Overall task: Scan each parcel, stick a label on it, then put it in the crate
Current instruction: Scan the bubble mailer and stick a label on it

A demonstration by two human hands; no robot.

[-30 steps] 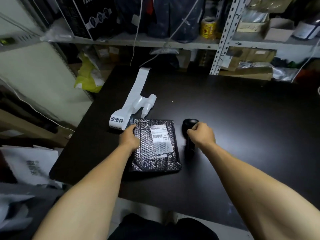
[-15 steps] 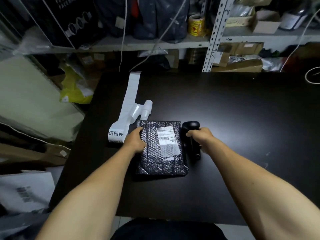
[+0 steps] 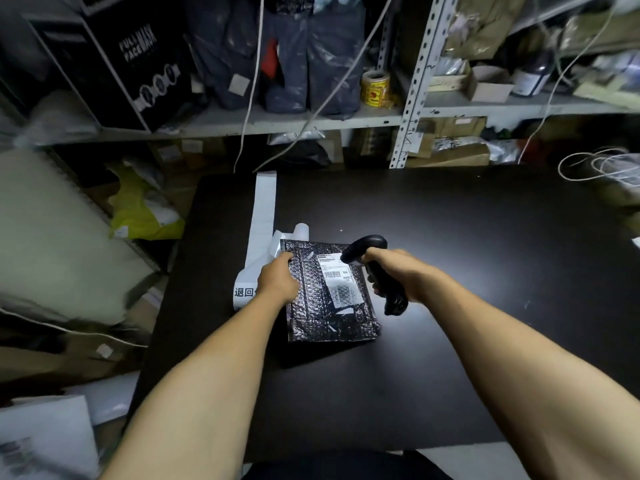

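A black bubble-wrap parcel lies flat on the black table, with a white shipping label on its top face. My left hand rests on the parcel's left edge, fingers curled over it. My right hand grips the handle of a black handheld scanner, lifted off the table, its head over the parcel's upper right corner and pointed at the shipping label. A white strip of stickers with printed Chinese characters runs along the table to the left of the parcel. No crate is in view.
Metal shelving packed with boxes, bags and a yellow tape roll stands behind the table. Coiled white cord lies at the far right. Cardboard, a yellow bag and white mailers crowd the floor to the left.
My right hand has closed on the scanner and lifted it from the table, swinging its head over the parcel's label. The left hand stayed on the parcel.
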